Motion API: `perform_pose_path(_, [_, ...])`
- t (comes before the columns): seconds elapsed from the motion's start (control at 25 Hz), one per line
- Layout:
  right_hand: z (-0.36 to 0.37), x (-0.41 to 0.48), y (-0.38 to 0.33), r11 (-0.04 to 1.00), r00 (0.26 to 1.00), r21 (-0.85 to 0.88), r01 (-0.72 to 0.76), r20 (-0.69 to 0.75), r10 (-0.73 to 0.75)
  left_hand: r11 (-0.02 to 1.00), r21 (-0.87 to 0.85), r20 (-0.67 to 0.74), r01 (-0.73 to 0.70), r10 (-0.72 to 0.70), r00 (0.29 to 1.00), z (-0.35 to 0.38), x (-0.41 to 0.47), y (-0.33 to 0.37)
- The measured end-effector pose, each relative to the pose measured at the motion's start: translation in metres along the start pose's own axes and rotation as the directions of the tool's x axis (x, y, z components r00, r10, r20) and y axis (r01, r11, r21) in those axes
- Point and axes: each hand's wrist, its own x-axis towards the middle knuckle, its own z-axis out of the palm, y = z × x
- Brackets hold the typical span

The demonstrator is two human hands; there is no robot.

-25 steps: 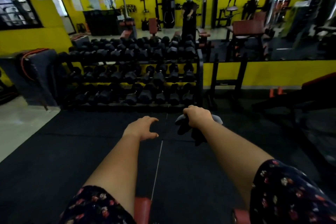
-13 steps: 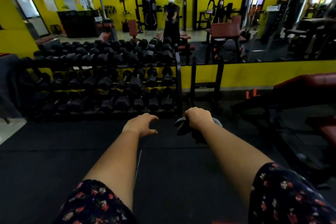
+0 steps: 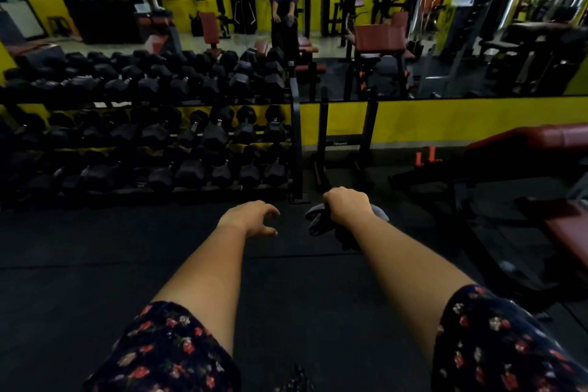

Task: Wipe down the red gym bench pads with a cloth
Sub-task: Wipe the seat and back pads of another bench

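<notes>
Head cam: your right hand point(image 3: 345, 205) has its fingers clamped on the grey cloth point(image 3: 318, 221). Your left hand point(image 3: 251, 219) hangs loose, fingers apart. Red bench pad point(image 3: 541, 137) sits off right.

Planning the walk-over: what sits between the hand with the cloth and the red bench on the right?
In the head view, only bare black floor mat lies between the right hand, closed on the cloth, and the red bench.

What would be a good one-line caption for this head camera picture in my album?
Right hand grips a grey cloth, left hand open, facing a dumbbell rack; red bench pad at right.
</notes>
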Motion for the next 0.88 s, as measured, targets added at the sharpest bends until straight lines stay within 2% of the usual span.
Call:
perform_pose_path(0.24, [0.012,0.104,-0.012,1.0,0.998,-0.023,-0.003,0.056,0.004,0.999,-0.043,0.028,0.005,-0.004,1.0,-0.011,0.079,-0.054])
perform_pose_path(0.64, [0.007,0.296,-0.09,0.994,0.991,-0.03,0.102,0.084,-0.099,0.99,-0.104,0.083,0.092,-0.083,0.993,-0.045,0.187,-0.185])
perform_pose_path(0.88, [0.01,0.39,-0.148,0.974,0.97,-0.033,0.225,0.105,-0.22,0.967,-0.131,0.048,0.216,-0.212,0.976,-0.074,0.218,-0.272])
